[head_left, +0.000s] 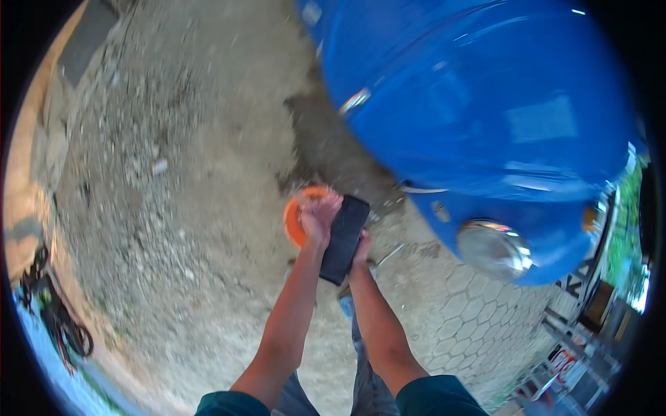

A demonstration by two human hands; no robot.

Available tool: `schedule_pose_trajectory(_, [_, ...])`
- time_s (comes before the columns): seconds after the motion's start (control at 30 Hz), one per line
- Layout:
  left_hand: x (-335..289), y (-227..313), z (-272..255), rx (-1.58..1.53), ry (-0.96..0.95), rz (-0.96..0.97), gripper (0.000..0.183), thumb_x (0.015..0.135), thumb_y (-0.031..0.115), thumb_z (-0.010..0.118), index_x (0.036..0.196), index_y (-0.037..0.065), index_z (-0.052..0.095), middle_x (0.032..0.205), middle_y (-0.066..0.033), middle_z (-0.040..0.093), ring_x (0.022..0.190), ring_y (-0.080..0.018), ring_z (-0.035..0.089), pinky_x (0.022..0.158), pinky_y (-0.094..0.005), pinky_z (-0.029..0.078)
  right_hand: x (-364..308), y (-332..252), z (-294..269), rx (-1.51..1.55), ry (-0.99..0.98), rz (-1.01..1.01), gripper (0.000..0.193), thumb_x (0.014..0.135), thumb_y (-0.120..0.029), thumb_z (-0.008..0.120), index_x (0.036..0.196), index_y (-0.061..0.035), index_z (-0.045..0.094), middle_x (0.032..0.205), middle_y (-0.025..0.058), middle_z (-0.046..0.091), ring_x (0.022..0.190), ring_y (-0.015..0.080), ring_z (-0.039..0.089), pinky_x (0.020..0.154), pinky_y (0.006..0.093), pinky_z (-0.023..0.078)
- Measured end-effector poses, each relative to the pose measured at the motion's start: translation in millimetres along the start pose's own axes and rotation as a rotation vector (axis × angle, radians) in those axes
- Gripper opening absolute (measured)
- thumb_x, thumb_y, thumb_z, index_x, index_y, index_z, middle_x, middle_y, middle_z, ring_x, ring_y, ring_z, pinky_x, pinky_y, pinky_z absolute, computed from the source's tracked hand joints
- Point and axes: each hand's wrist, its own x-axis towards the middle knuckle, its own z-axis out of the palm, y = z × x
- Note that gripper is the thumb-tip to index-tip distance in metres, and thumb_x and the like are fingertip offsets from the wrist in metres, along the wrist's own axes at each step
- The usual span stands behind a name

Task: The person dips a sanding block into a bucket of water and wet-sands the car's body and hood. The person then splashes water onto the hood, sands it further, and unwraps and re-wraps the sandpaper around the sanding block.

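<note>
My right hand (362,248) holds a black, oblong block (341,243) along its lower right edge. The block looks like a sponge or pad, but its material is not clear. At its upper left side is my left hand (320,216), over a round orange bucket (292,223). Motion smears the left fingers, and I cannot tell whether they grip the block or only touch it. Much of the bucket is hidden behind that hand. Ahead and to the right stands a blue car (458,111) with rounded bodywork and a round headlight (494,248).
A dark wet patch (316,135) spreads over the ground beside the car. Loose gravel (152,173) lies to the left, and hexagonal pavers (479,312) to the right. A bicycle or motorbike (59,315) stands at the far left. A metal rack (583,340) is at the lower right.
</note>
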Motion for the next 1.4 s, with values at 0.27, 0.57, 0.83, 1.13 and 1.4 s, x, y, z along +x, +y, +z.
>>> schedule_pose_trajectory(0.27, [-83.1,152.9,515.9,0.180,-0.528,0.031,0.063,0.097,0.045,0.046,0.145,0.005,0.048,0.152,-0.0165,0.045,0.137,-0.0304,0.046,0.117,-0.0464,0.028,-78.1,-448.4,265.9,0.081,-0.259,-0.276,0.048,0.095,-0.035,0.042,0.122,-0.0010,0.062,0.118,0.0174,0.067,0.104,0.0328,0.067,0.092,0.0455,0.054])
schedule_pose_trajectory(0.57, [-111.4,188.5,503.7,0.675,-0.560,-0.014,0.061,0.098,0.056,0.045,0.144,0.017,0.053,0.151,-0.0126,0.045,0.125,-0.0294,0.056,0.100,-0.0462,0.047,-167.2,-609.5,268.4,0.399,-0.526,-0.156,0.059,0.092,-0.051,0.048,0.132,-0.0085,0.057,0.123,0.0183,0.063,0.110,0.0349,0.063,0.096,0.0578,0.048])
schedule_pose_trajectory(0.83, [-126.9,345.2,95.6,0.659,0.099,0.059,0.053,0.099,0.049,0.045,0.140,0.016,0.054,0.135,-0.0073,0.058,0.117,-0.0315,0.059,0.099,-0.0492,0.049,-148.0,-533.2,228.4,0.036,-0.171,-0.003,0.065,0.092,-0.066,0.053,0.122,-0.0088,0.062,0.103,0.0152,0.069,0.085,0.0314,0.068,0.077,0.0532,0.056])
schedule_pose_trajectory(1.13, [-129.7,503.7,-96.2,0.643,0.652,0.044,0.035,0.098,0.048,0.040,0.100,0.019,0.060,0.079,0.0003,0.058,0.067,-0.0207,0.056,0.058,-0.0389,0.048,-94.0,-513.7,317.0,-0.157,0.060,-0.277,0.067,0.090,-0.067,0.057,0.115,-0.0054,0.066,0.097,0.0144,0.070,0.079,0.0289,0.069,0.070,0.0456,0.058])
schedule_pose_trajectory(1.4, [-51.5,532.4,-89.5,0.793,0.446,-0.300,0.042,0.093,0.049,0.045,0.109,0.015,0.062,0.095,-0.0068,0.065,0.074,-0.0276,0.061,0.071,-0.0492,0.048,-80.9,-454.0,364.2,-0.113,0.229,-0.265,0.064,0.088,-0.061,0.062,0.118,-0.0056,0.066,0.099,0.0138,0.071,0.082,0.0276,0.069,0.074,0.0459,0.057])
